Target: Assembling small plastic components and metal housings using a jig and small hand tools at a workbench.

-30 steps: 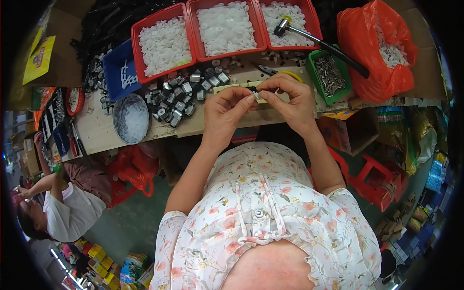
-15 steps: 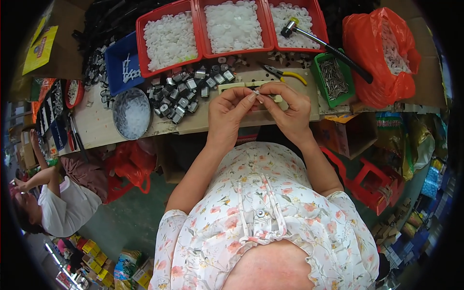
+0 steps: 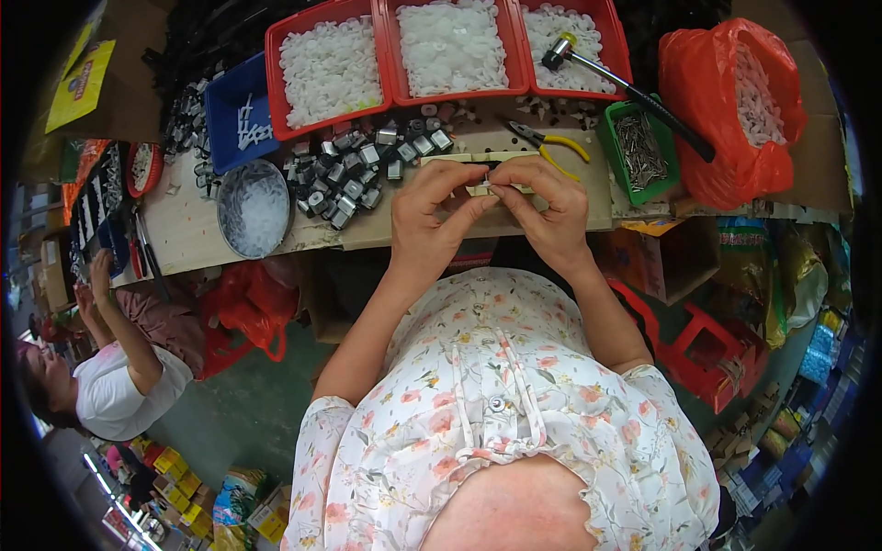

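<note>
White small part [image 3: 489,182] sits pinched by left hand [image 3: 432,213] and right hand [image 3: 551,204], both grips clamped on it, seemingly for steadiness

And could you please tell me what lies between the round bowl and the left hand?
The head view shows a silvery-and-black heap of parts, then tabletop beside the left hand.
</note>
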`<action>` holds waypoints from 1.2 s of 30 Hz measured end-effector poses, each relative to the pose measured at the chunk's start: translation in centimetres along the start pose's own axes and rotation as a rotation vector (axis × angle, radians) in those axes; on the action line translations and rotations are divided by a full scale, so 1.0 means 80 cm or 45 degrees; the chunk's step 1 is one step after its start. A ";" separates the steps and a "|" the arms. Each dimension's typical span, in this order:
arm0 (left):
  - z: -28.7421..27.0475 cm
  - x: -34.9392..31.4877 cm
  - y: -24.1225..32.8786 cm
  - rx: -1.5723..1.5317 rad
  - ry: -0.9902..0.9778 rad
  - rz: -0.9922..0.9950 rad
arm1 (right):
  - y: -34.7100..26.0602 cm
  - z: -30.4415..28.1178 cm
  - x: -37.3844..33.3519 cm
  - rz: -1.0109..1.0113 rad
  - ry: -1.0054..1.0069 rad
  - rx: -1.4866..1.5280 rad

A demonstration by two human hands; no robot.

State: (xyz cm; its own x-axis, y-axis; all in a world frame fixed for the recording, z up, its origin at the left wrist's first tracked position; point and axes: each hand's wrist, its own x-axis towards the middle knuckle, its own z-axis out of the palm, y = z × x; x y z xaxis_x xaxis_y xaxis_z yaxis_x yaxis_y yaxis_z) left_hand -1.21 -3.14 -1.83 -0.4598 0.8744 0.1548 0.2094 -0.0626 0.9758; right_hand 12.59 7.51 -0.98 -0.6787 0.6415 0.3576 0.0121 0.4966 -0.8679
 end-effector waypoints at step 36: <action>-0.025 -0.005 -0.038 1.355 -0.153 0.948 | 0.034 0.020 0.005 -0.131 -0.011 -0.485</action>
State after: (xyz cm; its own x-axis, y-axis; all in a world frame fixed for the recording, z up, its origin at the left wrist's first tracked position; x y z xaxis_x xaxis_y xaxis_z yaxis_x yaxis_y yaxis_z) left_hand -3.40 -4.26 -4.52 0.1297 0.8361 0.5331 0.9810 -0.1866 0.0539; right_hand 11.13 8.17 -3.74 -0.6968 0.5730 0.4314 0.2144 0.7403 -0.6371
